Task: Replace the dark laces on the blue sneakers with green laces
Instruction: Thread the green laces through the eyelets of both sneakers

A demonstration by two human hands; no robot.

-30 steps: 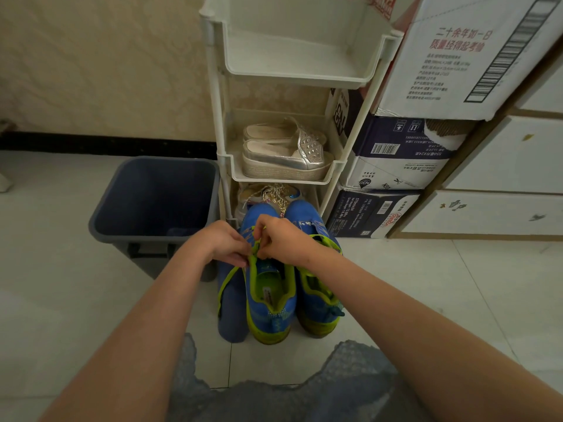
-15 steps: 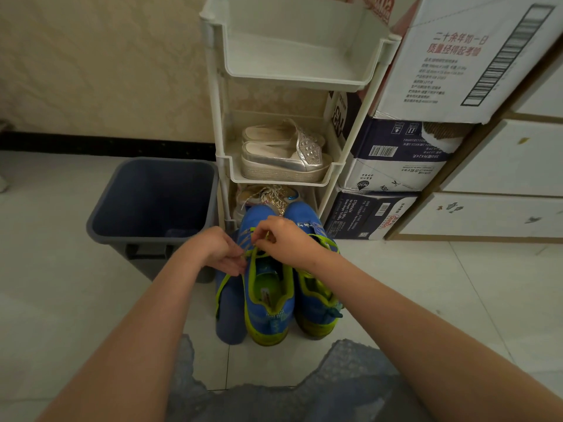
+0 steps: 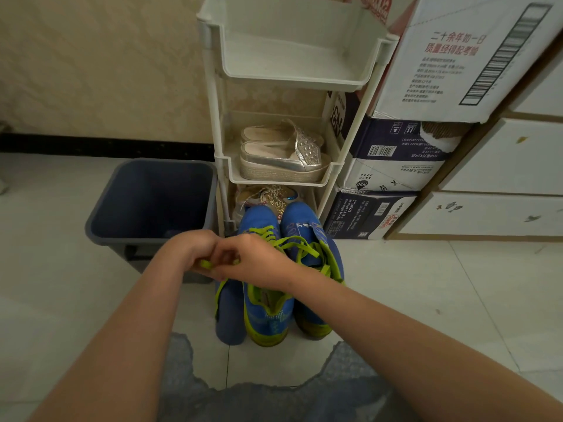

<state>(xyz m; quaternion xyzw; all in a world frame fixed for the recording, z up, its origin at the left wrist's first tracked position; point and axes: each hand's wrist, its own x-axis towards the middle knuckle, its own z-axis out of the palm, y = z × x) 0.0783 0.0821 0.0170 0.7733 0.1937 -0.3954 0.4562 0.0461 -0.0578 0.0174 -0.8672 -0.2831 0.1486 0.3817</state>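
Two blue mesh sneakers with yellow-green soles stand side by side on the pale tiled floor. In the head view their toes point toward a white plastic shelf rack.

Both hands meet just above the sneaker on the left side. The left hand and the right hand have curled fingers, and together they pinch a short part of a flat green lace that shows between them. More of the lace crosses the eyelets near this sneaker's toe. On the other sneaker, green lace lies in loose loops over the tongue. The right forearm passes over both sneakers.

A dull blue flat piece leans against the outer side of the left-side sneaker; I cannot tell what it is.

A grey-blue plastic bin stands to the left of the rack, near the hands. On the middle shelf lies a pair of silver slip-on shoes. Printed cardboard boxes are stacked to the right of the rack.
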